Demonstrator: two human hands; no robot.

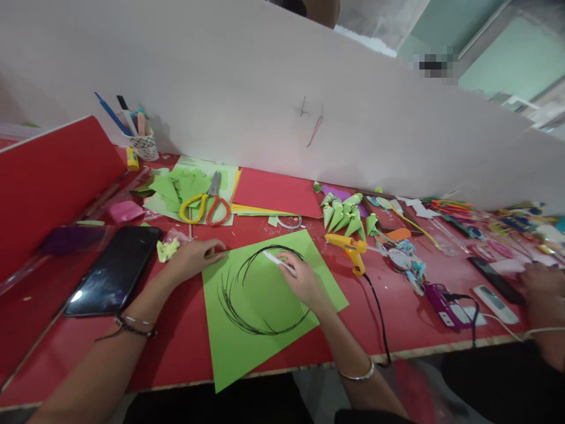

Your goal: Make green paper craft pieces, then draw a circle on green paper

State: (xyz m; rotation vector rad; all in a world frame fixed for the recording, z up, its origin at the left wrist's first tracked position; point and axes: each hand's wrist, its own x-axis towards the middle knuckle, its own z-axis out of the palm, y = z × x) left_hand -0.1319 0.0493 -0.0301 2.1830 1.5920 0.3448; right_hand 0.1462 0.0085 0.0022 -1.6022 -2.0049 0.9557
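Note:
A green sheet of paper [260,294] lies askew on the red table, its near corner hanging over the front edge. Sketchy black strokes on it form a rough, partly broken ring. My right hand [302,280] is closed around a white pen [280,262], whose tip points at the upper part of the ring. At the sheet's upper left edge rests my left hand [196,259], fingers slightly bent, with a gap between thumb and fingers and nothing visible in them. Crumpled pale yellow-green paper [168,249] sits beside that hand's wrist.
Left stands a black phone [115,271]. Behind are scissors [206,203] on green scraps, a red sheet [278,193], paper cones [344,215] and a pen cup [145,145]. A corded yellow glue gun [348,247] lies right. Another person's hand [544,288] is far right.

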